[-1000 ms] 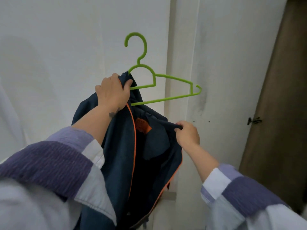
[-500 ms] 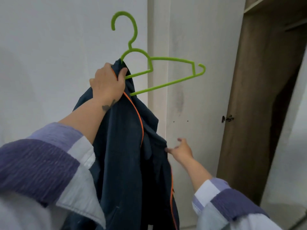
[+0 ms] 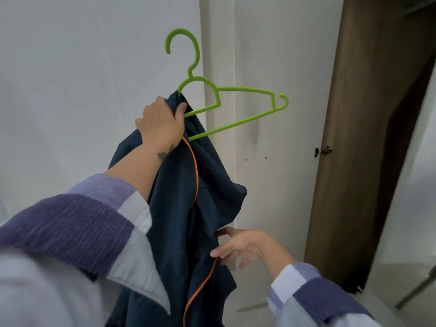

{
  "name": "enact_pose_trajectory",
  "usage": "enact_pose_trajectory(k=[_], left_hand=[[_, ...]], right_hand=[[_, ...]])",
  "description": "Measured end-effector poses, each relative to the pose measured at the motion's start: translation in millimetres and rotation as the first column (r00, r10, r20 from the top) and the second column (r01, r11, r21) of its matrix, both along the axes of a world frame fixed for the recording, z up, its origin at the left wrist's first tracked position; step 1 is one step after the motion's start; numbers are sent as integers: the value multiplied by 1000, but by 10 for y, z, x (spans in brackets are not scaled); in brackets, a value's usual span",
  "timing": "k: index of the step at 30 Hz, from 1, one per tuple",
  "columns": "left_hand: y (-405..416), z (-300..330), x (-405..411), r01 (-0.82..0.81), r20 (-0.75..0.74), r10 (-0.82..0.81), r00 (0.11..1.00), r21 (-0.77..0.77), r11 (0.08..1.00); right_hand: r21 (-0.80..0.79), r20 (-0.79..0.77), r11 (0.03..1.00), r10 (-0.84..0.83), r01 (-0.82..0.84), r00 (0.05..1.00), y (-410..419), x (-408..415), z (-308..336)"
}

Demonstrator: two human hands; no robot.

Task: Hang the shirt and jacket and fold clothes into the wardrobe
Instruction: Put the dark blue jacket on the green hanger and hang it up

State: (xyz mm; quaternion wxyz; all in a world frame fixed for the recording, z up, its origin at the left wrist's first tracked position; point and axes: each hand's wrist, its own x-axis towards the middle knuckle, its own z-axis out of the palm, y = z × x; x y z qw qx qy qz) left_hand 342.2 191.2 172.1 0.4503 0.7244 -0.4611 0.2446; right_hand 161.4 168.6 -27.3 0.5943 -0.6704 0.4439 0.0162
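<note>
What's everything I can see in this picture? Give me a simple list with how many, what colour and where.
Hanger: one, bright green plastic, held up in the upper middle, its right arm bare.
Jacket: one, dark navy with orange piping, draped from the hanger's left side and hanging down the middle.
Wall: one, white, behind everything on the left and centre.
Wardrobe door: one, brown wood grain, standing at the right.
Latch: one, small dark metal, on the door's left edge.
Sleeves: two, purple and white, at the bottom left and bottom right.
Left hand: one, grips the jacket's top together with the hanger.
Right hand: one, fingers relaxed, touching the jacket's lower edge.
</note>
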Motion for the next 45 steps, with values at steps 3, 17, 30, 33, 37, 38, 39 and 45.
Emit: enact_pose_trajectory(k=[3,17,30,33,37,38,39,45], left_hand=[[-56,27,10,18,-3,-18,1000,4,1000],[83,2,835,205,-60,-203,977,24,979],[-267,-105,851,338,130,-404,905,356,871],[-411,-152,699,178,258,-241,936,245,953],[-516,-180,501,125,242,-140,960,78,989],[-544,-181,441,135,206,-145,968,58,989],[-578,-179,374,143,159,-148,976,43,989],[-654,-49,-130,289,-62,-294,954,-67,955]], right_hand=[[-3,57,999,-52,53,997,89,217,-75],[-382,508,615,-484,690,713,-622,-91,677],[-777,490,170,-442,606,752,-593,-663,2194],[-753,505,181,-457,633,732,-454,-703,2388],[-648,475,371,-486,665,734,-154,-801,2597],[-597,499,402,-492,694,713,-95,-814,2634],[-539,532,431,-493,724,689,-46,-813,2657],[-412,632,549,-403,727,662,37,-526,2229]])
